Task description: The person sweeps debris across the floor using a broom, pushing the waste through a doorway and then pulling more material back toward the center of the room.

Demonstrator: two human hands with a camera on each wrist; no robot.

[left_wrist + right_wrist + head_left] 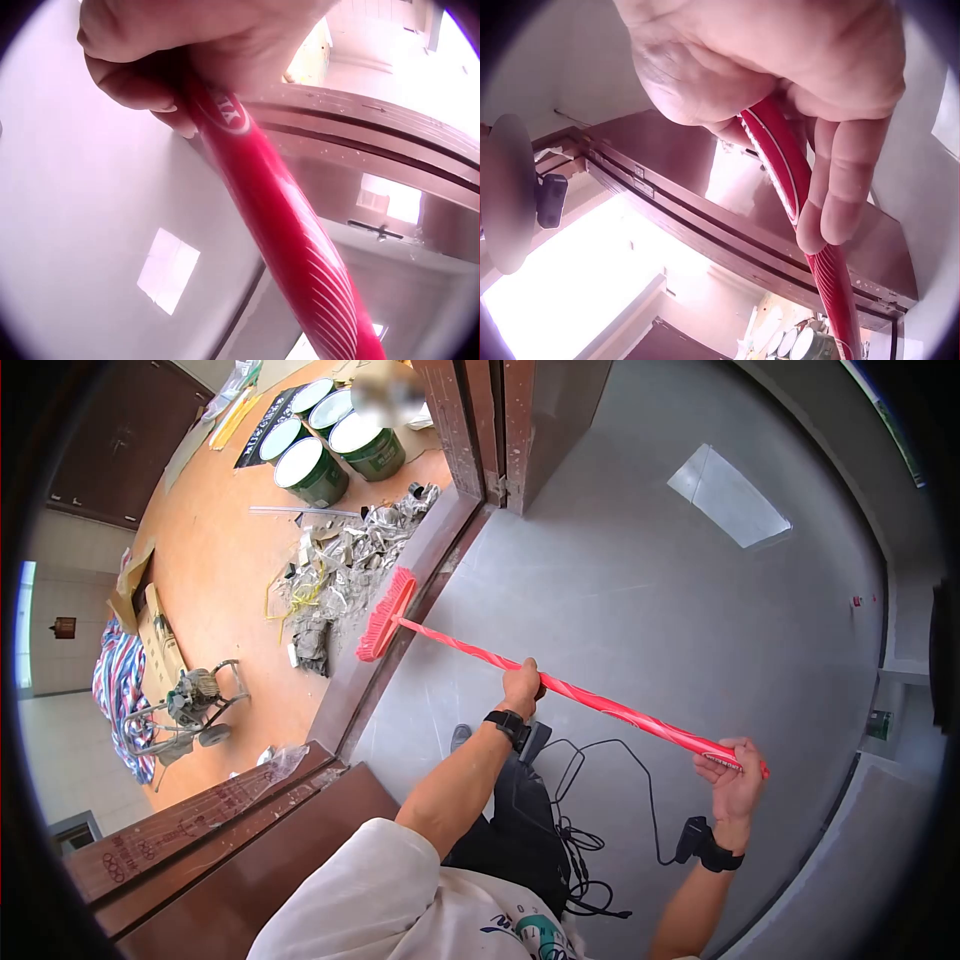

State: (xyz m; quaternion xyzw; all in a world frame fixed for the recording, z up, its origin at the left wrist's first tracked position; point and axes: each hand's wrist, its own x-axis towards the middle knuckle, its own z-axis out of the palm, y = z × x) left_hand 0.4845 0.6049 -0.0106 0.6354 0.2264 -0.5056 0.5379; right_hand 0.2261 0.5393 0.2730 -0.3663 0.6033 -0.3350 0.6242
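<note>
A red broom handle (620,710) runs diagonally across the head view, its pink bristle head (385,618) over the brown door threshold (345,710). My left hand (522,688) grips the handle partway along; in the left wrist view that hand (195,37) curls round the red handle (277,202). Near the handle's far end is my right hand (738,780), its thumb and fingers round it. The right wrist view shows the right hand (780,60) with fingers bent about the handle (780,150). Grey debris (345,565) lies beside the bristles, past the threshold.
Green buckets with pale lids (312,470) stand beyond the debris on the orange floor. A wheeled machine (195,705) is at the left, by a striped sheet (120,675). Brown door frames (465,430) flank the threshold. Black cables (590,840) hang near my legs over the grey floor.
</note>
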